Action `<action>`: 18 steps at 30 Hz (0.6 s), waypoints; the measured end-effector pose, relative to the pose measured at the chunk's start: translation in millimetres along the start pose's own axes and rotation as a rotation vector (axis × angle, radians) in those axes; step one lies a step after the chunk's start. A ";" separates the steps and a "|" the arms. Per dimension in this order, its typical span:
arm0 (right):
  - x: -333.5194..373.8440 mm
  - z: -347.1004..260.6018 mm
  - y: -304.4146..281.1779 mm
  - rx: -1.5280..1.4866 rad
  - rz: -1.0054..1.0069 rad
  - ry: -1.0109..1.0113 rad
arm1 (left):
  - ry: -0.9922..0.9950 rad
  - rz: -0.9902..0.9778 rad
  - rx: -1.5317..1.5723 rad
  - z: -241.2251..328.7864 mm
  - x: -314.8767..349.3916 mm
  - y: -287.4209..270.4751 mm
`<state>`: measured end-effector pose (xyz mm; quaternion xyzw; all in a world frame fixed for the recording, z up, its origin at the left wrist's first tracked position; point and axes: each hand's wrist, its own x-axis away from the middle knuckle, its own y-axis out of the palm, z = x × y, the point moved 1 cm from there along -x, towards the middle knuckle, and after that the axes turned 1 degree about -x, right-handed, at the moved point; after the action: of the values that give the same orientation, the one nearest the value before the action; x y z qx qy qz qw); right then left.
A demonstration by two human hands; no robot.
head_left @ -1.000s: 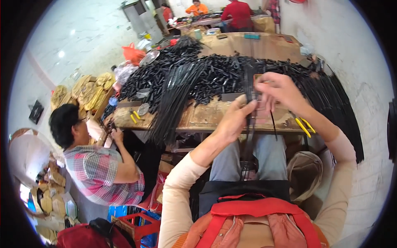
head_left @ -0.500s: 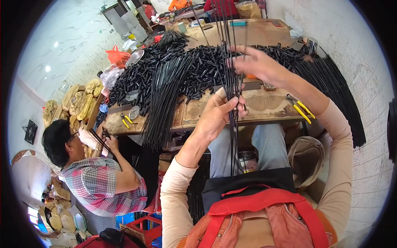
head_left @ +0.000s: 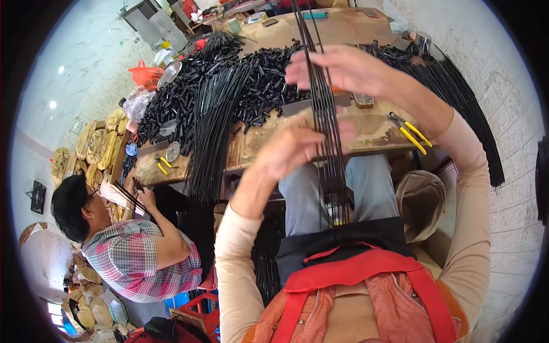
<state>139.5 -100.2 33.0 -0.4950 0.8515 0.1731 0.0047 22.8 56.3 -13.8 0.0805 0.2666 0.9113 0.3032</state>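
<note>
Right of our right hand [head_left: 346,70], we see yellow-handled pliers [head_left: 413,141] on the desk [head_left: 372,129], with a brown bag [head_left: 421,201] below its edge. Beyond that hand lies a flat teal object [head_left: 321,15]. Well left of our left hand [head_left: 293,146] sits a co-worker [head_left: 146,257] in a checked shirt.

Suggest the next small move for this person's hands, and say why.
Perhaps the right hand should curl its fingers around the black rods and draw them together: those fingers look extended, and the rods spread apart farther down. The left hand is lower, too blurred to judge its grip.
</note>
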 end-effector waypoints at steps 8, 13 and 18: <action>23.9 -4.8 14.7 0.118 0.141 0.004 | 0.117 0.201 -0.035 -18.7 5.3 18.6; 35.9 1.8 28.1 0.017 0.052 0.114 | 0.119 0.232 -0.029 -24.2 9.5 20.1; 26.9 -7.2 25.5 0.255 0.182 -0.039 | 0.218 0.176 -0.098 -7.4 -17.9 12.7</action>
<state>105.4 -113.5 42.3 -0.4077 0.9076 0.0730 0.0683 28.4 33.9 -13.0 -0.0109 0.2452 0.9496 0.1949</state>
